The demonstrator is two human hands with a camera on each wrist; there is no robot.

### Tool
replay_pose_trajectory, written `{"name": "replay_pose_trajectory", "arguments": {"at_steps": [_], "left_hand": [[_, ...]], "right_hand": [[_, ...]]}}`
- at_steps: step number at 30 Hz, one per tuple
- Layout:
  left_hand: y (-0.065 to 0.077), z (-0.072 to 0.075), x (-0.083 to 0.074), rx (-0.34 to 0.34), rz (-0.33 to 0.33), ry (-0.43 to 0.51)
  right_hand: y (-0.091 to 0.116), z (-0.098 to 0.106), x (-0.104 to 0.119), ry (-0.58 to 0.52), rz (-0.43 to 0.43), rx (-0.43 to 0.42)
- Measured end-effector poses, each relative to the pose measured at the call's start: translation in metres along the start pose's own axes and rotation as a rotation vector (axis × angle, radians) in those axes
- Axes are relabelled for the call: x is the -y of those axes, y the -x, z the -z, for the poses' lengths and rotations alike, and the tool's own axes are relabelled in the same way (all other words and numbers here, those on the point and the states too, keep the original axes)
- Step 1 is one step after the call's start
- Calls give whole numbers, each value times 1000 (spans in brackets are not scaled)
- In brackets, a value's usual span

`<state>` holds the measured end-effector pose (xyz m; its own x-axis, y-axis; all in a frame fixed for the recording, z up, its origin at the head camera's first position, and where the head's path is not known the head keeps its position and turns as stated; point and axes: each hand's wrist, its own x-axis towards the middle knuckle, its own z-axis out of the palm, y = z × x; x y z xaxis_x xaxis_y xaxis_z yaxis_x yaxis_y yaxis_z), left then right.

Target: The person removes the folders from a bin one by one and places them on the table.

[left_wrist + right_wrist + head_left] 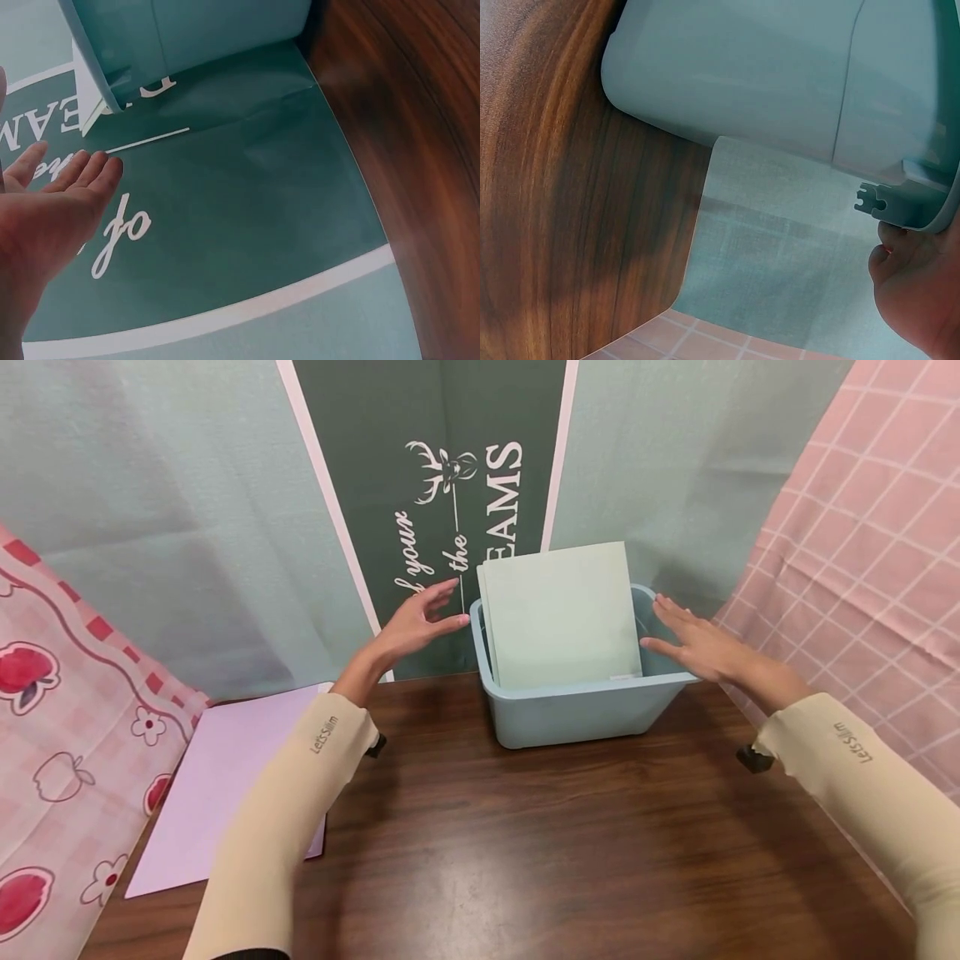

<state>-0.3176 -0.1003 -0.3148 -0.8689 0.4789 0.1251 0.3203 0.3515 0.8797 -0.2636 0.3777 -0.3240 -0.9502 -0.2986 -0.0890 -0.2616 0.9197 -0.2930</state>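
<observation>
A light blue plastic bin [577, 714] stands on the table with pale green, flat square folders or boards [562, 614] leaning upright in it, at least two one behind the other. My left hand [422, 622] is held in the air just left of the bin, fingers extended and thumb pointing at its rim; nothing is in it. In the left wrist view this hand [56, 217] shows its palm, below the bin wall [217, 34]. At the bin's right end, my right hand [701, 647] has its fingers stretched along the rim. The right wrist view shows that hand [915, 281] right at the rim.
A lilac folder or sheet [225, 777] lies on the brown wooden table [540, 835] at the left, partly behind my left sleeve. A green curtain with white lettering [442, 410] hangs behind the bin. Patterned cloths enclose the left [67, 760] and right [877, 527] sides.
</observation>
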Motion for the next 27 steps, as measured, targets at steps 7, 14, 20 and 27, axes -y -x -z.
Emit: {"name": "replay_pose_trajectory", "arguments": {"at_steps": [7, 14, 20, 27], "left_hand": [[-11, -9, -4, -6, 14, -22], [-27, -21, -2, -11, 25, -42], [-37, -32, -3, -11, 28, -21], [-45, -41, -5, -22, 39, -14]], "right_hand": [[0, -1, -1, 8, -1, -10], [-1, -1, 0, -7, 6, -18], [0, -1, 1, -1, 5, -22], [0, -2, 2, 3, -3, -23]]}}
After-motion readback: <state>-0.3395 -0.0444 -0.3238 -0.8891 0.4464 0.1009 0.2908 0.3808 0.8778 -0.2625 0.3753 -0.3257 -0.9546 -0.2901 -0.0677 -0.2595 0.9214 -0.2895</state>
